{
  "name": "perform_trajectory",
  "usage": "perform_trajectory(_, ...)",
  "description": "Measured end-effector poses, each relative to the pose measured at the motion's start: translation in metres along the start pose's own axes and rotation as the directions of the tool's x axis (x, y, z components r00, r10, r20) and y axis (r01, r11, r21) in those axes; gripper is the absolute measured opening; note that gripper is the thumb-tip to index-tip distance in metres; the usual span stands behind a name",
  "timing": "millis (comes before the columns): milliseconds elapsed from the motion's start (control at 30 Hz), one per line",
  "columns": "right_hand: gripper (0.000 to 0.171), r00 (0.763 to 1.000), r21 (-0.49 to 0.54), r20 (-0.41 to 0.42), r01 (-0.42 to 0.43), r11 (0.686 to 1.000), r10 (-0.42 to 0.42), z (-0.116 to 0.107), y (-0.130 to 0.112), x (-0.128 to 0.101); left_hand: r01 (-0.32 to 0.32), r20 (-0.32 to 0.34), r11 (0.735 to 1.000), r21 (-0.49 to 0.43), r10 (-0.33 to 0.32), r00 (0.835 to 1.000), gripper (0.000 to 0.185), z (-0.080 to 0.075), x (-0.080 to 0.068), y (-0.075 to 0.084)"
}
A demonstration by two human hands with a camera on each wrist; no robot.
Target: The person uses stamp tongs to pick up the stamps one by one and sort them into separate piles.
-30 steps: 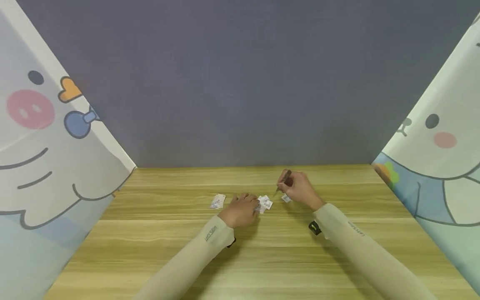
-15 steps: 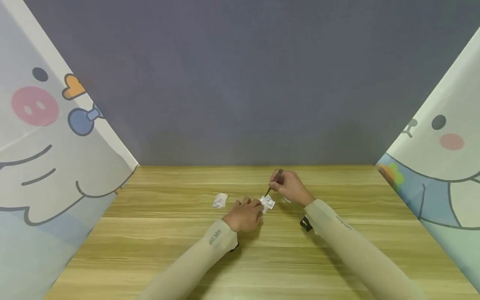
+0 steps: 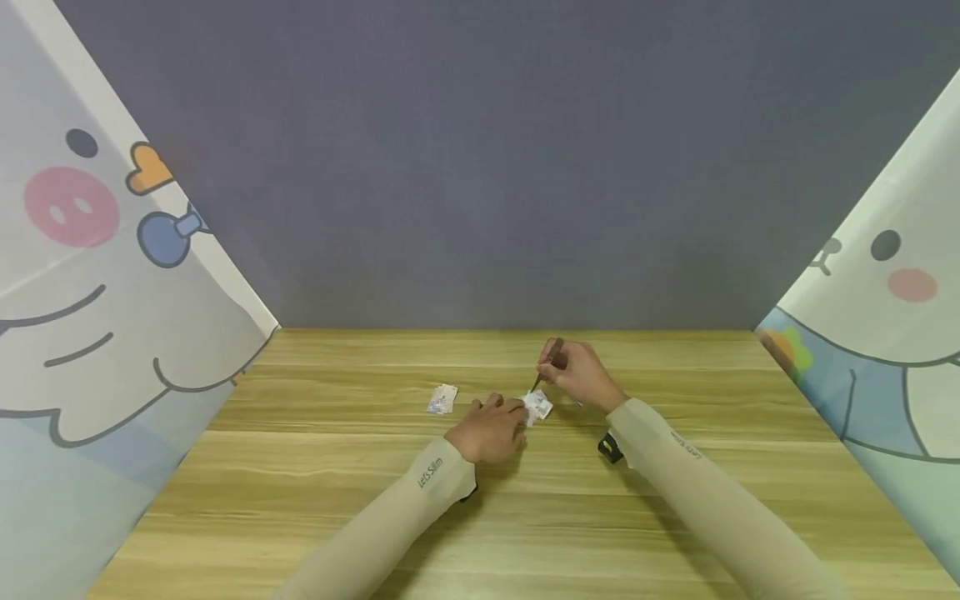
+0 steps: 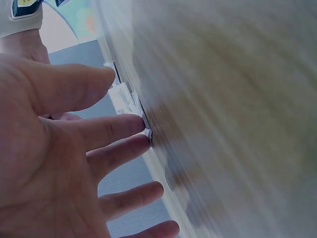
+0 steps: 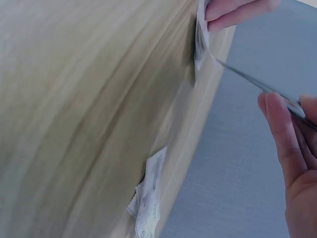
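My right hand (image 3: 585, 379) pinches slim dark tweezers (image 3: 553, 354), their two arms seen in the right wrist view. The tweezers' tip meets the upper edge of a white packet in the middle pile (image 3: 537, 404) of small printed packets. From the left, my left hand (image 3: 486, 431) lies palm down with fingers spread, its index and middle fingertips resting at the edge of that pile. In the right wrist view, a white packet by the tip stands lifted at its edge. Farther right lie a few more packets (image 5: 150, 198) with printing and a zigzag edge, mostly hidden by my right hand in the head view.
A neat stack of similar white packets (image 3: 442, 399) lies left of my left hand. The wooden table (image 3: 337, 500) ends at a grey upright panel (image 3: 487, 167) behind. Cartoon-printed panels (image 3: 75, 292) flank both sides.
My right hand has moved left with the tweezers, from beside the right packets to the middle pile's upper edge. My left hand stays at that pile. The head view has shifted slightly.
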State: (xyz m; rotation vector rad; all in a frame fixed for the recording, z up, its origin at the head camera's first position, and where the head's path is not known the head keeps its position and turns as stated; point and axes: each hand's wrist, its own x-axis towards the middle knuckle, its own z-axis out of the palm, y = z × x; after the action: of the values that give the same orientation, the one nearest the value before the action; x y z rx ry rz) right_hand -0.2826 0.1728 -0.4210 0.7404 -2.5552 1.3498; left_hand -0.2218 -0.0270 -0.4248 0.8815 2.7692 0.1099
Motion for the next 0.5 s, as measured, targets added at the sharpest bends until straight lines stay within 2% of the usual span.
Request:
perform_trajectory(300, 0.007, 0.99, -0.081, -0.138, 0.011, 0.997, -0.022, -0.008, -0.011, -0.003, 0.012, -0.009, 0.999, -0.037, -0.012, 1.0, 0.042, -0.002, -0.002, -0.003)
perform_trajectory(500, 0.008, 0.982, -0.093, -0.174, 0.057, 0.994, -0.072, -0.007, -0.021, -0.002, 0.042, -0.012, 0.997, -0.058, -0.042, 0.999, 0.047, -0.006, -0.008, -0.01)
